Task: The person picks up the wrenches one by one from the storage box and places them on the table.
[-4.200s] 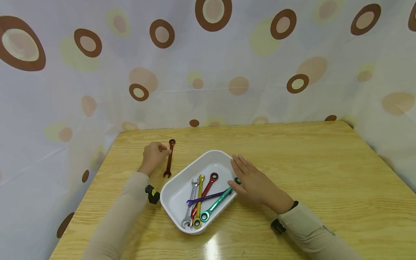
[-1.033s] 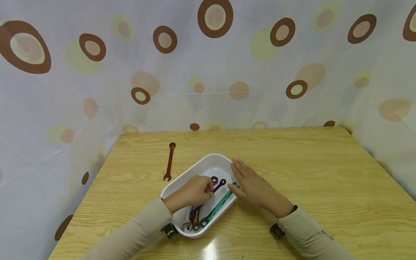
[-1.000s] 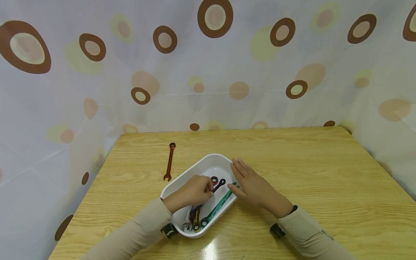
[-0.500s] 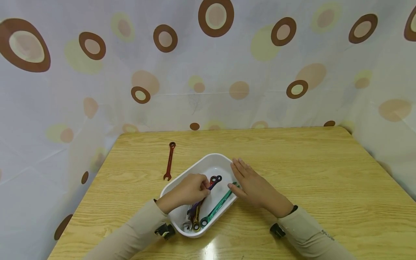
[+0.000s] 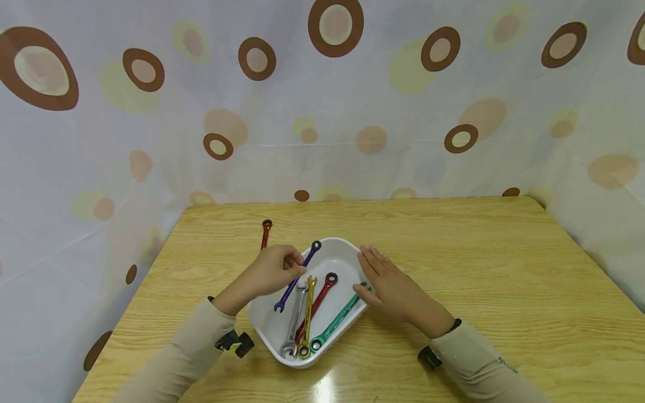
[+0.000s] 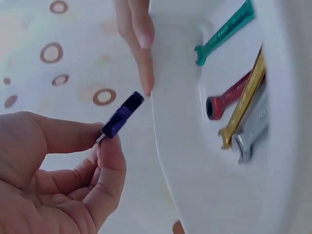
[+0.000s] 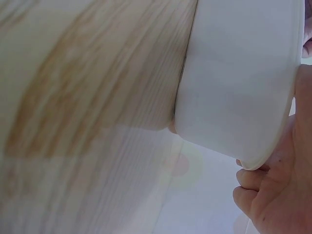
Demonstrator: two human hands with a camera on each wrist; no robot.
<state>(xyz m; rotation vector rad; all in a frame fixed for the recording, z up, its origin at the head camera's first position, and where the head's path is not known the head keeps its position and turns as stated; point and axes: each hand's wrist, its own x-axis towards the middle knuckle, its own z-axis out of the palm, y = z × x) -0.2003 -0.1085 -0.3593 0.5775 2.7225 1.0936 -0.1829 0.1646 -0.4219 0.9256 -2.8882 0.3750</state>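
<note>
In the head view my left hand [image 5: 272, 270] pinches a purple combination wrench [image 5: 290, 289] between thumb and fingers. The wrench slants above the left side of a white tray [image 5: 339, 258]. Seen end-on, the purple wrench [image 6: 122, 116] is clear of the tray in the left wrist view. My right hand [image 5: 395, 288] rests at the tray's right rim with its fingers straight. Inside the tray lie a silver wrench [image 5: 295, 320], a gold wrench [image 5: 309, 310], a red wrench [image 5: 321, 296] and a teal wrench [image 5: 339, 322], the last beside my right thumb.
A dark red wrench [image 5: 266, 230] lies on the wooden table [image 5: 453, 240] beyond my left hand, which hides its lower part. A curtain with brown and beige ovals [image 5: 342, 157] hangs behind the table. Small cameras sit at both wrists.
Earlier, my left hand was by the dark red wrench on the table. It then reached into the tray, took the purple wrench and lifted it up leftward. The right hand stays at the rim.
</note>
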